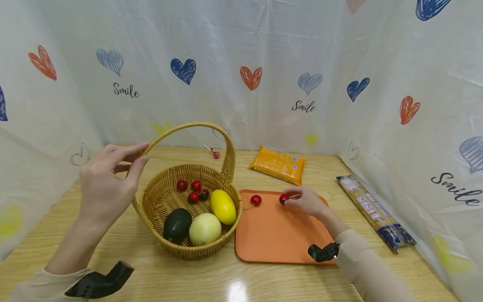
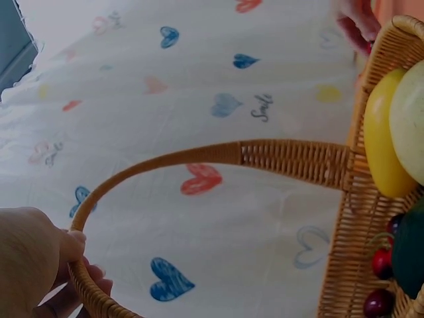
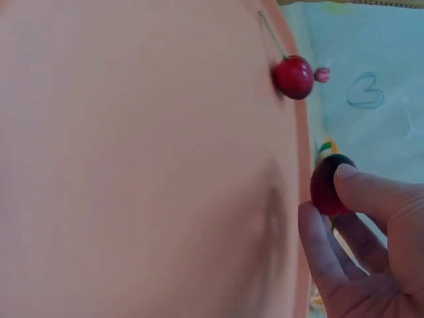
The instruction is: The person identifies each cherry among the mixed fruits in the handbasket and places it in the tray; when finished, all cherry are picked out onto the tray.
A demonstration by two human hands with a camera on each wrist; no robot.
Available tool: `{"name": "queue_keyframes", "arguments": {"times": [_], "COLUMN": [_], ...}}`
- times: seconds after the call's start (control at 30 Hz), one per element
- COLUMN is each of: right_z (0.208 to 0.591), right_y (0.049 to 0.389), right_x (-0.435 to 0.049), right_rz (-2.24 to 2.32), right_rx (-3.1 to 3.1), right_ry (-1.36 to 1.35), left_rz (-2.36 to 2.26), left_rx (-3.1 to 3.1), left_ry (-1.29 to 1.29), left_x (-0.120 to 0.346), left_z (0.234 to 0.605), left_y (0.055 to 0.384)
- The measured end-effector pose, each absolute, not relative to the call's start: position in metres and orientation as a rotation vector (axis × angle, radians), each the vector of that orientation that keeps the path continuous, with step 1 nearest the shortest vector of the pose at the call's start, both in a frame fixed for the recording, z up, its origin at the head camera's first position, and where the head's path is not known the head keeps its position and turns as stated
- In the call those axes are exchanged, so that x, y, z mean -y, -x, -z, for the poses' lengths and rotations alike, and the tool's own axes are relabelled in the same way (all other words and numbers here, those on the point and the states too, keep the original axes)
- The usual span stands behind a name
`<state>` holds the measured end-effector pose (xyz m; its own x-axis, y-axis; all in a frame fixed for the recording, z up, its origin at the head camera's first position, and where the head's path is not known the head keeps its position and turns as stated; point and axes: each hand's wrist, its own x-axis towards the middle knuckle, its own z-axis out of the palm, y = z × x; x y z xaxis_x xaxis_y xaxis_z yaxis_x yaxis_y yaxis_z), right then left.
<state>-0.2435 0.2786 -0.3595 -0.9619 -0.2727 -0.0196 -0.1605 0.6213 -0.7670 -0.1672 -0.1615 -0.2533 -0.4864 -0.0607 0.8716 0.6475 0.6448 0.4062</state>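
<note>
My left hand pinches the handle of a round wicker basket between thumb and fingers. Inside the basket lie several dark red cherries, a yellow mango-shaped fruit, a pale green round fruit and a dark green avocado-like fruit. Over the orange tray my right hand holds a dark red cherry between thumb and fingertips. Another cherry, with a thin stem, lies on the tray near its far left corner.
Behind the tray lies an orange packet. A long packet of noodles lies right of the tray. A wrapped lollipop sits behind the basket. Curtains printed with hearts enclose the wooden table at the back and sides.
</note>
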Motion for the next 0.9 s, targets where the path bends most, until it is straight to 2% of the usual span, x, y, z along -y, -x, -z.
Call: {"name": "queue_keyframes", "arguments": {"times": [0.37, 0.9], "right_z": [0.372, 0.359], "right_y": [0.247, 0.243], "right_x": [-0.264, -0.269], "right_rz": [1.153, 1.140], "right_rx": [-2.739, -2.792], "right_ry": [0.344, 0.354], "left_rz": [0.921, 0.916], "left_rx": [1.886, 1.860], "left_ry": [0.478, 0.491], "left_x": [0.161, 0.161], "left_z": [0.255, 0.256], "left_y": [0.167, 0.168]}}
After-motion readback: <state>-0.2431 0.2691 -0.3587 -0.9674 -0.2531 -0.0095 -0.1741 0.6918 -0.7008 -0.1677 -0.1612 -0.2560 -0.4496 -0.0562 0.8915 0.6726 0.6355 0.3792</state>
